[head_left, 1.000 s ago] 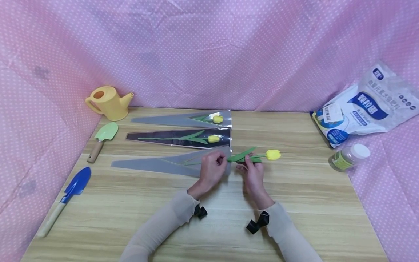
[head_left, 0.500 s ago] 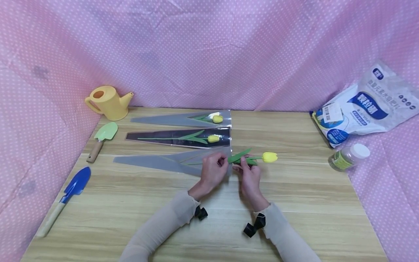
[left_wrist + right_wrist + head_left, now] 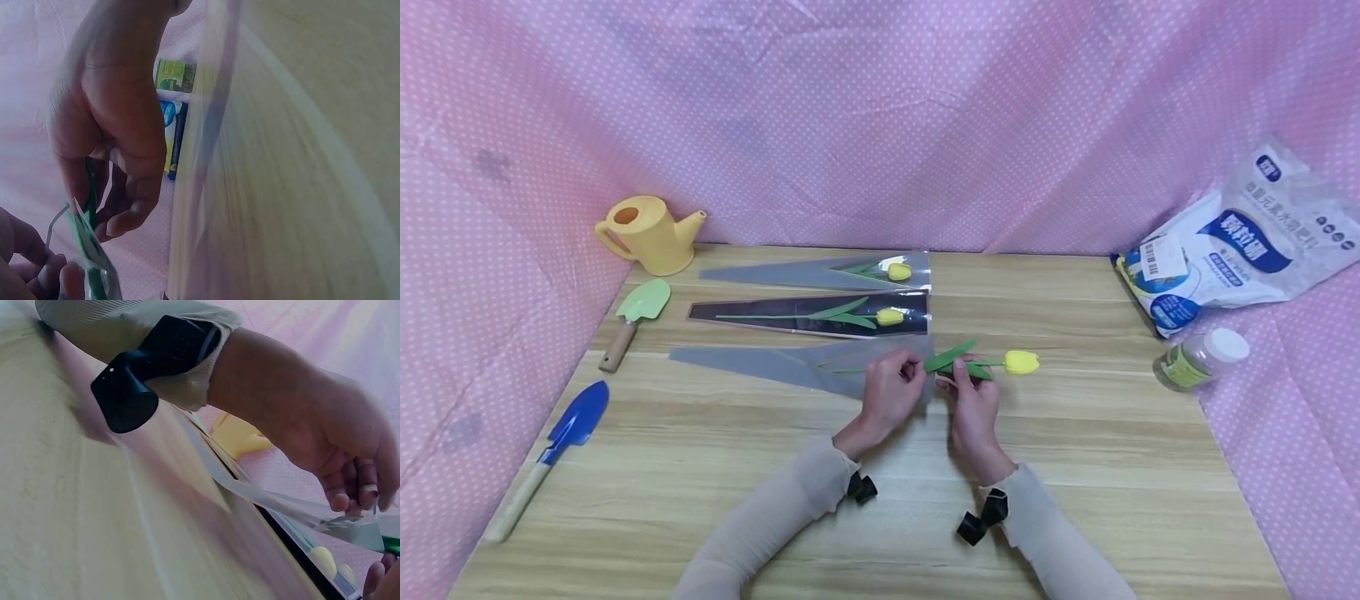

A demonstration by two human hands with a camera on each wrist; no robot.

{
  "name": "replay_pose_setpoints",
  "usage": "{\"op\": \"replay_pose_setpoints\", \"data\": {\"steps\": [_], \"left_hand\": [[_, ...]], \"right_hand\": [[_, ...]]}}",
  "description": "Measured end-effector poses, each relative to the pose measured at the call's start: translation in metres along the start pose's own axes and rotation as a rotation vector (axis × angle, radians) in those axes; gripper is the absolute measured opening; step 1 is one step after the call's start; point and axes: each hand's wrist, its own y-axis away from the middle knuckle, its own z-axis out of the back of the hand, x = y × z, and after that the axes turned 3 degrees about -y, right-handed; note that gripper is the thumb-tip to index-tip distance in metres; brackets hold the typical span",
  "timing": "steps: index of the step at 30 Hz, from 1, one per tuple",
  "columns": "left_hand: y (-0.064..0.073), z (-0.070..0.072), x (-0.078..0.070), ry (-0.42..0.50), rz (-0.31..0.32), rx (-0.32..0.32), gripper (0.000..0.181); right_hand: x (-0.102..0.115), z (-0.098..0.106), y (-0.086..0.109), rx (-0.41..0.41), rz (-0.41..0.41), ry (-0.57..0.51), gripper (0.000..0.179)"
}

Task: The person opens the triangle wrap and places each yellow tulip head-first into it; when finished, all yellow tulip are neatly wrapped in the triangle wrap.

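Note:
A yellow tulip (image 3: 1021,362) with green leaves lies across the wide end of a translucent grey flower sleeve (image 3: 760,364). Part of its stem shows inside the sleeve, while the bloom sticks out to the right. My left hand (image 3: 891,390) pinches the sleeve's film at its wide end; the left hand (image 3: 312,419) gripping this edge also shows in the right wrist view. Just beyond the opening, my right hand (image 3: 976,412) holds the tulip by its stem and leaves, thumb on top. In the left wrist view the right hand (image 3: 112,106) has green between its fingers.
Two sleeved tulips lie behind, one in a dark sleeve (image 3: 760,311), one in a grey sleeve (image 3: 767,275). At left are a yellow watering can (image 3: 658,237), a green trowel (image 3: 643,302) and a blue trowel (image 3: 582,417). A white bag (image 3: 1232,242) and a jar (image 3: 1198,360) stand right.
Over the second, my right hand and the tulip have shifted slightly left, toward the sleeve. The sleeve's narrow tip has slid a little to the right. My left hand stays almost in place.

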Motion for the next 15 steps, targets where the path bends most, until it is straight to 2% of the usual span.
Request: {"op": "replay_pose_setpoints", "data": {"steps": [10, 15], "left_hand": [[-0.0010, 0.0002, -0.0006, -0.012, 0.036, 0.005, 0.007], [-0.0043, 0.0033, 0.0021, -0.001, 0.061, -0.009, 0.009]], "right_hand": [[-0.0024, -0.0042, 0.0078, -0.005, -0.078, 0.067, 0.022], [0.0003, -0.0014, 0.0038, 0.035, -0.106, -0.038, 0.027]]}}
